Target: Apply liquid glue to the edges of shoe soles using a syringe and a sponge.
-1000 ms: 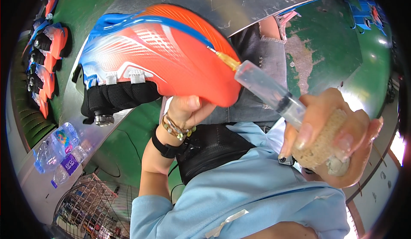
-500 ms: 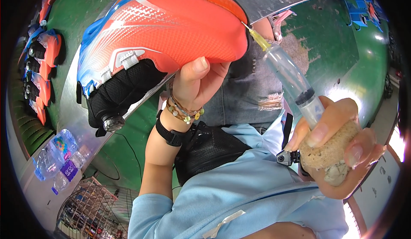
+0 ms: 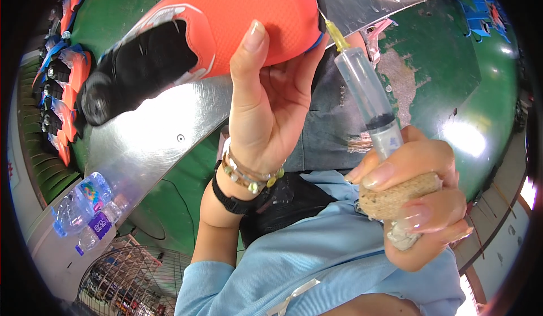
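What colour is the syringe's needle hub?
The needle hub is yellow; it shows best in the head view.

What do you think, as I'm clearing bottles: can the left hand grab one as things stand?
Probably not: the left hand is holding the orange shoe, away from the bottles.

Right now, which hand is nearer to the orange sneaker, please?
Left. The left hand holds the orange sneaker; the right hand, gripping the syringe, is apart from the sneaker, toward the picture's lower right.
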Available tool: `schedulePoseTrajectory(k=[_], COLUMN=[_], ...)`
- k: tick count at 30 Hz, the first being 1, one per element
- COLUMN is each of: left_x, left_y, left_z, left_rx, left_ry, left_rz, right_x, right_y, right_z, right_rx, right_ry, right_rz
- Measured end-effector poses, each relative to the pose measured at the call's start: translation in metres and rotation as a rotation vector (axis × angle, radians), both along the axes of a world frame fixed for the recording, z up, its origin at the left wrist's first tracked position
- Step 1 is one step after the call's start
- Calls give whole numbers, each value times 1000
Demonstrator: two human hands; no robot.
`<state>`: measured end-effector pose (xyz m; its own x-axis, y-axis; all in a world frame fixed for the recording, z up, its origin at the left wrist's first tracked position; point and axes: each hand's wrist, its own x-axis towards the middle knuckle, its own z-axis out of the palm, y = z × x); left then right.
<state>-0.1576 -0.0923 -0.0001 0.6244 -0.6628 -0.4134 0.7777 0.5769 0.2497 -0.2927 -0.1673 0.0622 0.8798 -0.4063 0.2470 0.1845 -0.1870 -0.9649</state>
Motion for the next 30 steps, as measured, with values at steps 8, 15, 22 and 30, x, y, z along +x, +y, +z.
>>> schedulePoseTrajectory(k=[8, 15, 22, 30], left_x=[3, 4, 16, 193], left_y=[3, 3, 1, 101], left_z=[28, 32, 26, -8], left_rx=[237, 168, 195, 406], left_ry=[0, 61, 59, -186], left_rz=[-10, -18, -22, 327], right_x=[3, -2, 4, -7], right_y=[1, -4, -1, -42], right_z=[-21, -32, -39, -48], right_rx=[-169, -147, -24, -35], right_ry=[-203, -274, -356, -218], right_rz=[47, 35, -55, -298])
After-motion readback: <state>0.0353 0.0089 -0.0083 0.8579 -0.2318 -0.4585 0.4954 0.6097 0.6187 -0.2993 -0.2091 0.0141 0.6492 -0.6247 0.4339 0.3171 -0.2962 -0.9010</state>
